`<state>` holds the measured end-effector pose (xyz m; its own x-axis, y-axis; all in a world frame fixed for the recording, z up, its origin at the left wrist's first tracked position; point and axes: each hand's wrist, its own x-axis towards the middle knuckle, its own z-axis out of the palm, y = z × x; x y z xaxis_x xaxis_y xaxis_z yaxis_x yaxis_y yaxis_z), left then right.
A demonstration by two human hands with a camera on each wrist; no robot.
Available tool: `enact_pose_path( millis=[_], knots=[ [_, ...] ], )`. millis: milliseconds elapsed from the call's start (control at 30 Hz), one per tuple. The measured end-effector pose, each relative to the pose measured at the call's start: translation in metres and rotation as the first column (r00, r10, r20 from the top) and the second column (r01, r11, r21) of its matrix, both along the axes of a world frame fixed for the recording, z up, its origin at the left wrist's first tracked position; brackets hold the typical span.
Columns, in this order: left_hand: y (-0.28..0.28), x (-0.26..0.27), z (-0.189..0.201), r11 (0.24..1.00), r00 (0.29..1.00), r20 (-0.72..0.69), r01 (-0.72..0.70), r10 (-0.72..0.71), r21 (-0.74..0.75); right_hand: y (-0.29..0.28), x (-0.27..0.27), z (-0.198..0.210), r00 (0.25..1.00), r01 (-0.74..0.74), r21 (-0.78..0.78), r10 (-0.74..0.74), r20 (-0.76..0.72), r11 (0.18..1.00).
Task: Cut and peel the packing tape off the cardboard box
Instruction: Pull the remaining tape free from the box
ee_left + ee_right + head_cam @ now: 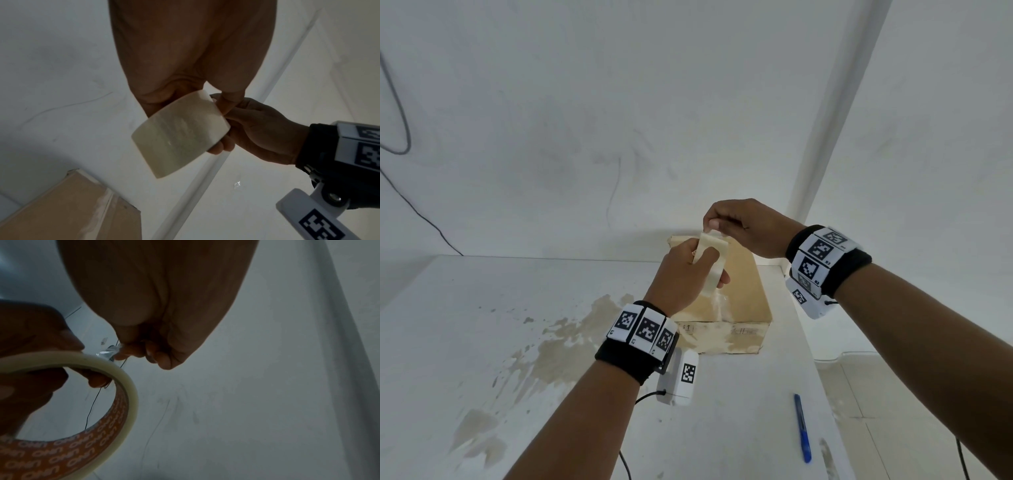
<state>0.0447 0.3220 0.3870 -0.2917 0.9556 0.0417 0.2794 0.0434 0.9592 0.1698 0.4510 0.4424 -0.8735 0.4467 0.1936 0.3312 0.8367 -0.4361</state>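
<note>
Nearest us, a blue utility knife [802,428] lay untouched on the stained white table [482,342]. Above it, our left hand [685,277] gripped a roll of packing tape [710,263], fingers curled through its core. Our right hand [739,228] pinched the roll's loose clear end [110,352] between thumb and fingertips, just above the roll. Behind both hands the cardboard box [736,308] stood on the table against the wall, a pale tape strip running down its top seam. As we judged it, the box was still being taped, so we needed a firm pinch, a steady straight pull, and the strip kept flat so it would not fold onto itself.
</note>
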Motion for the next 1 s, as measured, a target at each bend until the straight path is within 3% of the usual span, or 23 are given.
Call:
enact_pose_path(
  millis=[267,533,667,833,933,1000],
  knots=[
    [-0.005,0.0,0.002,1.0,0.999,0.04,0.004,-0.005,0.023,-0.005,0.005,0.0,0.997,0.007,0.102,0.001,-0.08,0.995],
    [-0.009,0.001,0.005,0.999,0.999,0.04,-0.007,0.005,0.035,-0.003,0.005,-0.002,0.997,-0.023,0.029,0.024,-0.07,0.999],
    [-0.012,0.003,0.004,0.996,0.999,0.027,-0.039,0.037,0.074,0.002,0.004,-0.001,0.961,0.019,-0.261,-0.09,-0.263,0.965],
    [-0.011,0.004,0.001,0.981,0.993,0.09,-0.089,0.074,0.173,-0.002,0.017,-0.013,0.849,0.116,-0.391,-0.296,-0.438,0.913],
    [-0.008,0.004,0.005,0.974,0.969,0.233,-0.125,0.08,0.186,-0.014,0.02,-0.037,0.745,0.128,-0.581,-0.465,-0.479,0.804],
    [-0.002,0.005,0.006,0.97,0.883,0.448,-0.212,0.138,0.12,-0.026,0.022,-0.052,0.725,0.115,-0.662,-0.518,-0.453,0.741]
  ],
)
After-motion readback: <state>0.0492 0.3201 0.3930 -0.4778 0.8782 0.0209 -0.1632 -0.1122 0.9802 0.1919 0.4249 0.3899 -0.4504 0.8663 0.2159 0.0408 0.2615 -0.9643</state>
